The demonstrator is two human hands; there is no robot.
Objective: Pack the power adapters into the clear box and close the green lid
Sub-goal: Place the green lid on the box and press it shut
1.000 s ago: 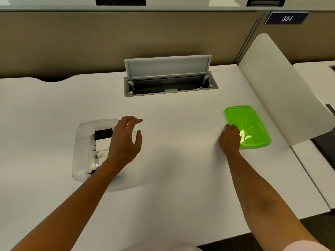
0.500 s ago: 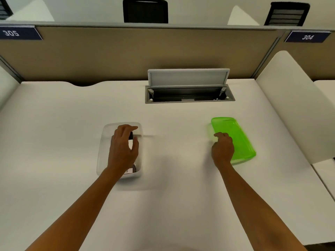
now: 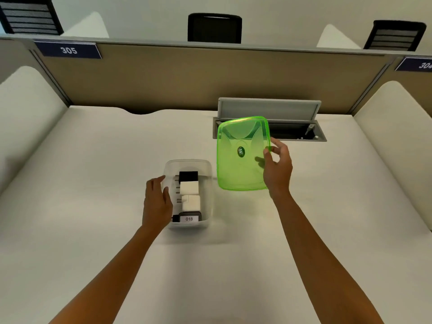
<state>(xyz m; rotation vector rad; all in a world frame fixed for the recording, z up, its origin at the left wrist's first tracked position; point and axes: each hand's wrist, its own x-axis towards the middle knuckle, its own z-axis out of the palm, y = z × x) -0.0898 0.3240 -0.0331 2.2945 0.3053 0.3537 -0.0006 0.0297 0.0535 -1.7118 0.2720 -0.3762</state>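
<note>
My right hand has lifted the lid off the surface, pinching its right edge, tilted beside the box. My left hand, fingers loosely apart, steadies the box's left wall. All four adapters are inside, so only closing remains.

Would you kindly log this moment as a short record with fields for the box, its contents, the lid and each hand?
clear box: open, standing on the white desk
contents: four power adapters in a row, black adapter farthest, two white ones in the middle, a dark one labelled 018 nearest
green lid: off the box, held up tilted to the box's right
right hand: grips the lid's right edge
left hand: rests against the box's left wall
lid closed: not yet
</note>
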